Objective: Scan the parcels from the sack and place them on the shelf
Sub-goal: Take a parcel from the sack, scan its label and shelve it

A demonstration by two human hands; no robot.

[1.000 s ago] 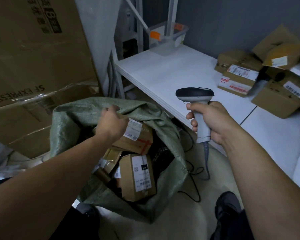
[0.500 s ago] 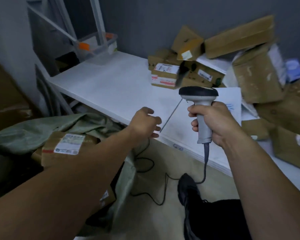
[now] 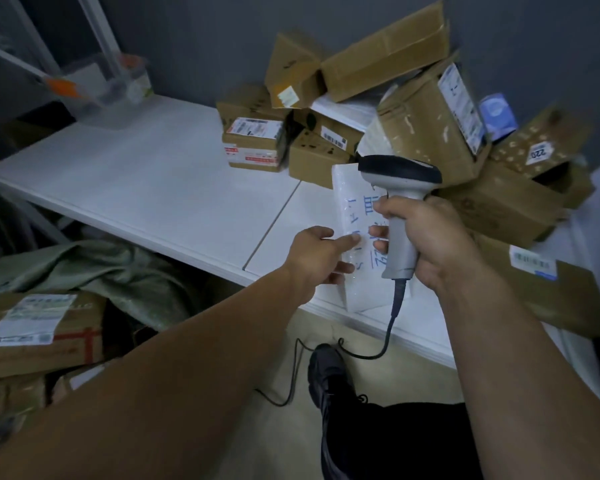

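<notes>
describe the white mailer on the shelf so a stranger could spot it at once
Start at the white shelf; a heap of brown cardboard boxes fills its right end. At the heap's front edge, behind the scanner, lies the white mailer. It alone is flat and white with blue handwriting.

clear plastic bin (image 3: 125, 88), orange latch: far left | black shoe (image 3: 328, 375): on beige floor (image 3: 291, 445) | grey wall (image 3: 205, 39): behind

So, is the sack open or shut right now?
Open. The green sack gapes at its mouth below the shelf edge, and a labelled cardboard parcel shows uncovered in the opening, with dark interior beside it.
</notes>
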